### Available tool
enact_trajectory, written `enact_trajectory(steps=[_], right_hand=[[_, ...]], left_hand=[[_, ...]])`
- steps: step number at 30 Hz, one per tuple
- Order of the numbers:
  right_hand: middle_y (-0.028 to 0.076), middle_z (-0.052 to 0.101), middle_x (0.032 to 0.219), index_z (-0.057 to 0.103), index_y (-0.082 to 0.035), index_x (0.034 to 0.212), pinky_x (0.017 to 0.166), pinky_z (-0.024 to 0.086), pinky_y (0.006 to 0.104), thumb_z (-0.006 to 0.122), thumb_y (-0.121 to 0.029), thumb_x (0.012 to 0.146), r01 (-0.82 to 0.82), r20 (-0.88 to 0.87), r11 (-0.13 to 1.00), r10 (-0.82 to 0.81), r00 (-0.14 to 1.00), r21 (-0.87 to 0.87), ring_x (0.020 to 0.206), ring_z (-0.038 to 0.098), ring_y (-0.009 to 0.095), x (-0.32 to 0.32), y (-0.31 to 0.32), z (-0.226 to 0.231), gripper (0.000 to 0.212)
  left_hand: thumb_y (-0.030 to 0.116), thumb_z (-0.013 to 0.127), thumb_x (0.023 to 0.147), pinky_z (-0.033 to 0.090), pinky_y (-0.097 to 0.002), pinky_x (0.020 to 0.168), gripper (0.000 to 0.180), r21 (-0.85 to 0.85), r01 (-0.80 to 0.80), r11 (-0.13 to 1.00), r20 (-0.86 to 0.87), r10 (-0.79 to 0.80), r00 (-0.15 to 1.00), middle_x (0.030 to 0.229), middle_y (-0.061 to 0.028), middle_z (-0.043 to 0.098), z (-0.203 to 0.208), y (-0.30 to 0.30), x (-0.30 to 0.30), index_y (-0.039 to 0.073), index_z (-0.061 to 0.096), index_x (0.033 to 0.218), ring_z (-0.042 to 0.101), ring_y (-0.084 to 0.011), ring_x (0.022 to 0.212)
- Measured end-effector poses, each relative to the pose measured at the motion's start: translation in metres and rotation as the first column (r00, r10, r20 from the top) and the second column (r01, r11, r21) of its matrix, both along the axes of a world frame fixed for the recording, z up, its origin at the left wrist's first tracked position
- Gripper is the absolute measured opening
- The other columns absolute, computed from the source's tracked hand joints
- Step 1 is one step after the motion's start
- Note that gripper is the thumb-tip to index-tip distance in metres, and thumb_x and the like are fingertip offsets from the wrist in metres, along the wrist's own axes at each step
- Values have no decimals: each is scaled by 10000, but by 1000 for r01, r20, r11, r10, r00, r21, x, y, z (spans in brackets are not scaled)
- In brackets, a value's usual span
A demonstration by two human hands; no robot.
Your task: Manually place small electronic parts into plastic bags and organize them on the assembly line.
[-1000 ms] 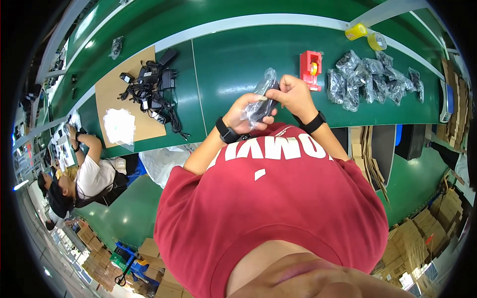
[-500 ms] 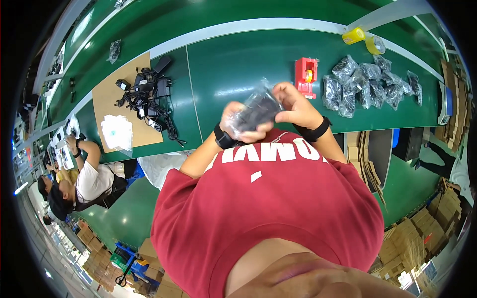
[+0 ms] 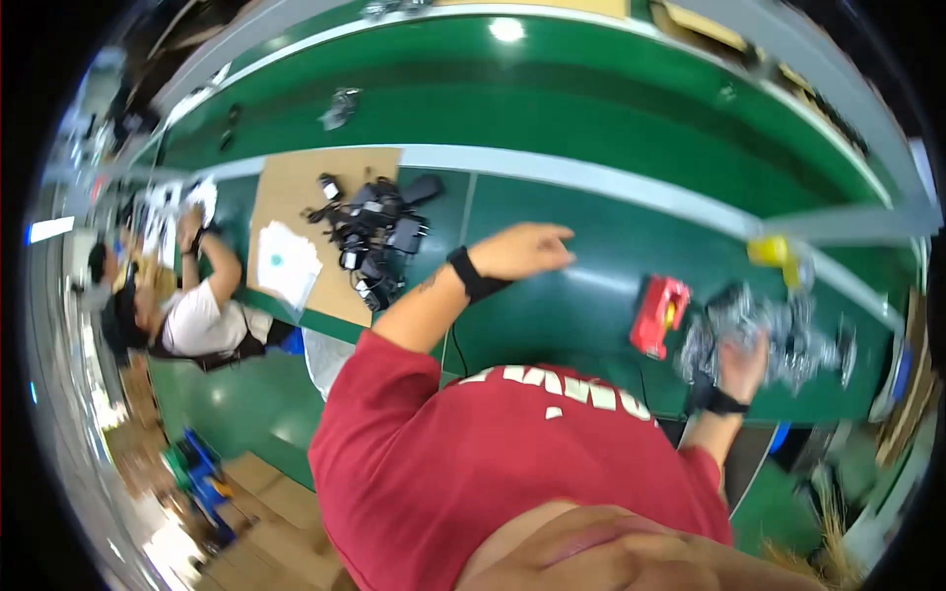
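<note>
My left hand (image 3: 532, 251) is over the middle of the green table with nothing in it, its fingers loosely stretched to the right. At the table's right, my right hand (image 3: 743, 366) is among a pile of dark items in clear plastic bags (image 3: 788, 340). Motion smears its fingers, so whether it still grips a bag I cannot tell. A red tape dispenser (image 3: 660, 315) stands just left of that pile. To the left of my left hand, black power adapters with cables (image 3: 370, 231) lie heaped on a brown cardboard sheet (image 3: 286, 187).
White sheets or bags (image 3: 286, 264) lie on the cardboard. Yellow tape rolls (image 3: 769, 250) sit behind the bagged pile. One more bagged item (image 3: 341, 108) lies beyond the pale table strip. A person in a white shirt (image 3: 202, 320) works at the left, and cartons (image 3: 266, 492) stand on the floor behind.
Both hands were holding a dark bagged item at the middle. They have parted: the right hand has moved right to the bagged pile, the left is now empty. The whole view has shifted.
</note>
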State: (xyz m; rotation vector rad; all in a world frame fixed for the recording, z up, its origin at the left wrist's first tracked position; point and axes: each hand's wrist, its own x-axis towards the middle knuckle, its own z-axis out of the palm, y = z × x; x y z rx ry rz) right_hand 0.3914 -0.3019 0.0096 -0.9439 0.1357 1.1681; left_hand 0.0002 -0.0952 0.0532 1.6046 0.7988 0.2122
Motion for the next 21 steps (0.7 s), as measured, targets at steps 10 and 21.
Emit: enact_trajectory(steps=[10, 21], right_hand=[[67, 610, 848, 494, 2, 1055, 636, 466, 251, 452, -201, 861, 24, 148, 989, -2, 989, -144, 722, 572, 144, -46, 99, 46, 283], [48, 590, 772, 529, -42, 1004, 544, 453, 244, 493, -203, 839, -183, 488, 902, 371, 790, -390, 642, 564, 138, -183, 216, 109, 233]], left_hand=[[279, 529, 684, 436, -373, 812, 385, 680, -388, 622, -611, 773, 169, 973, -206, 579, -92, 282, -253, -5, 601, 933, 541, -303, 961], [348, 625, 726, 433, -420, 822, 577, 772, -361, 524, -549, 835, 37, 1129, -135, 456, -186, 388, -388, 183, 353, 1207, 453, -350, 1027]])
